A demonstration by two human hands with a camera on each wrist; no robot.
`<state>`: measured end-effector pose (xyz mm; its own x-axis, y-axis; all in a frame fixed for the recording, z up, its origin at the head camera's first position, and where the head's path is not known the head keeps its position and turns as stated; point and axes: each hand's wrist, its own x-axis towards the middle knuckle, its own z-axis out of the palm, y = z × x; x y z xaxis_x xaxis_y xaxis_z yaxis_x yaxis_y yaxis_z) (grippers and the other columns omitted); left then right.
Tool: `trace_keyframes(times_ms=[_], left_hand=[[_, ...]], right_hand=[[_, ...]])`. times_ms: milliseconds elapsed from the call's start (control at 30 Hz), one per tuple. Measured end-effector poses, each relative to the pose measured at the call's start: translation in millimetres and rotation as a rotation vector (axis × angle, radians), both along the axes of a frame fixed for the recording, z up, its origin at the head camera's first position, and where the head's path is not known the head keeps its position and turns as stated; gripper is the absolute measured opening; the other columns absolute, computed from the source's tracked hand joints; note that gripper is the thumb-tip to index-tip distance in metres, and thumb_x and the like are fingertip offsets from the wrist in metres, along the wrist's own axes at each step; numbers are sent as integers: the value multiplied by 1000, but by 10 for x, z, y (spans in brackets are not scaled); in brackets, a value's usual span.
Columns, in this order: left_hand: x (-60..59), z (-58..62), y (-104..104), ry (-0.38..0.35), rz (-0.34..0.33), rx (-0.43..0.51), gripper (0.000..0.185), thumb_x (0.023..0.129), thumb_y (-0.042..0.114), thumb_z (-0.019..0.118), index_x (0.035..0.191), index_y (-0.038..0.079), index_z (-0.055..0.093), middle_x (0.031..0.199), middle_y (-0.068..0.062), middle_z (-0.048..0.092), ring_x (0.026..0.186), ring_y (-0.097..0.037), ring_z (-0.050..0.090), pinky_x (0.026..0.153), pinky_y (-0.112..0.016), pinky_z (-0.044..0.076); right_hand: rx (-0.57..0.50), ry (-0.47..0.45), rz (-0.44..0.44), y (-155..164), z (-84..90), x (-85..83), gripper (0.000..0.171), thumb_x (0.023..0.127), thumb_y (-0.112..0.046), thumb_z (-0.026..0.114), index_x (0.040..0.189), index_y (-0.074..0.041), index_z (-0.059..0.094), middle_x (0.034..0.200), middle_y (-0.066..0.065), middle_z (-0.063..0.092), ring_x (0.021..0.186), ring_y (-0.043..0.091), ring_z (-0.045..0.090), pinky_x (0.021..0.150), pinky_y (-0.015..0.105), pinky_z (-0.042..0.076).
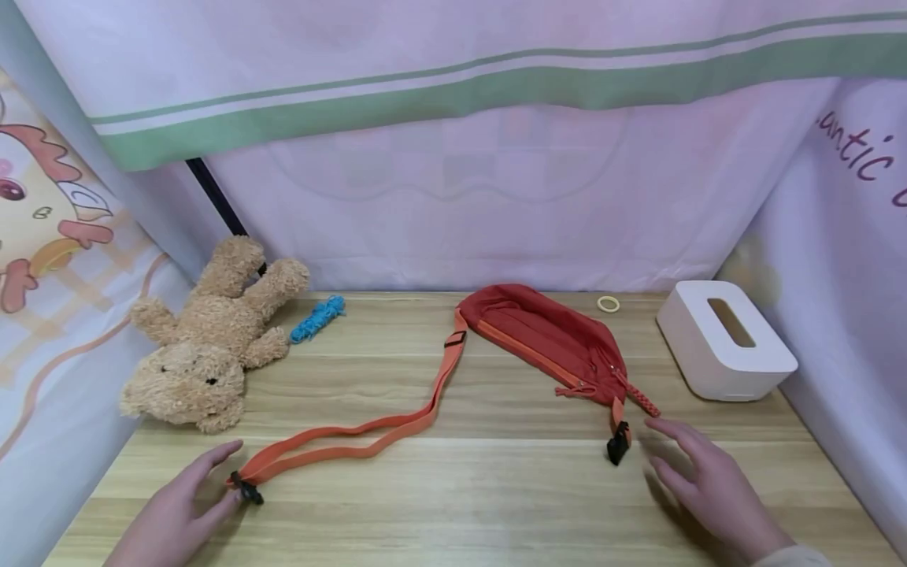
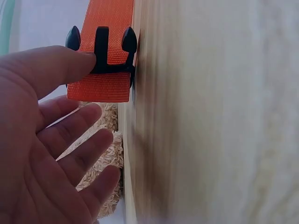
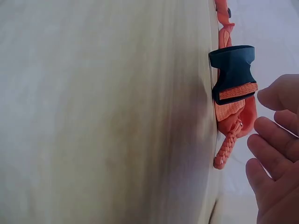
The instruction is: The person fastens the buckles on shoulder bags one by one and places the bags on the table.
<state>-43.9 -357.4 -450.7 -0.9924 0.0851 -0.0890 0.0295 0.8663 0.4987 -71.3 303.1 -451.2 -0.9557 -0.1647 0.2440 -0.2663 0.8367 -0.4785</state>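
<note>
A person's left hand [image 1: 173, 512] rests near the desk's [image 1: 496, 488] front-left corner, fingers spread & relaxed, thumb tip touching the black pronged buckle [image 1: 246, 490] at the end of an orange strap [image 1: 397, 425]. A plush teddy [image 1: 209, 342] lies by the left edge w/ a blue cord bundle [image 1: 317, 318] just beside it. The strap runs back across the desk to a red waist bag [image 1: 553, 339] near the back edge, centre-right. The bag's black socket buckle [image 1: 619, 442] lies just beside the right hand [image 1: 708, 480], fingers spread, not touching it. A small ring [image 1: 608, 303] sits at the back edge; a white tissue box [image 1: 723, 340] at the right edge.
</note>
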Motion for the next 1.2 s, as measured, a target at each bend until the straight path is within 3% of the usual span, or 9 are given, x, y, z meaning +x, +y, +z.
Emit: trace_keyframes(times_ms=[233,367,600,767,900,1033,1200], left_hand=[[0,-39,45,7,7,103,63,94,32,72,146,8,47,144,-19,53,121,-40,56,86,-42,56],[0,-57,69,31,15,126,59,93,30,73,144,11,51,141,-18,55,116,-34,62,83,-34,58],[-11,-75,88,102,10,81,50,93,27,74,139,15,56,133,-13,62,106,5,57,81,-25,57],[-7,-86,104,116,25,88,47,92,23,75,134,14,58,124,-11,67,96,4,62,77,-25,57],[-11,-84,107,87,45,95,43,92,23,75,131,13,59,118,-7,69,96,-7,68,78,-26,57],[-14,-79,105,71,53,97,41,93,23,74,129,13,60,115,-5,70,98,-16,71,79,-29,58],[-21,-76,105,90,39,95,42,94,20,73,133,12,58,122,-11,68,96,-6,68,77,-26,57]], right_hand=[[-43,43,0,-3,-64,-47,48,85,-8,80,130,-10,64,128,11,65,117,38,58,91,60,44],[-59,18,-6,-15,-89,-80,46,87,-11,79,130,-8,63,127,9,66,117,35,59,93,58,44],[-115,-113,-31,-11,-112,-130,45,93,-19,73,134,-6,60,130,12,64,121,38,59,96,57,47],[-152,-207,-54,-17,-102,-177,46,97,-24,69,137,-6,57,135,15,61,124,38,57,98,54,48],[-170,-215,-53,-21,-114,-192,43,97,-20,69,136,-6,58,134,14,62,123,36,58,98,52,49],[-195,-166,-32,-28,-143,-186,38,95,-15,70,131,-6,61,127,10,67,117,30,62,94,37,53],[-213,-146,-33,-48,-150,-191,36,95,-16,71,129,-8,63,123,7,69,114,26,64,91,22,52]])
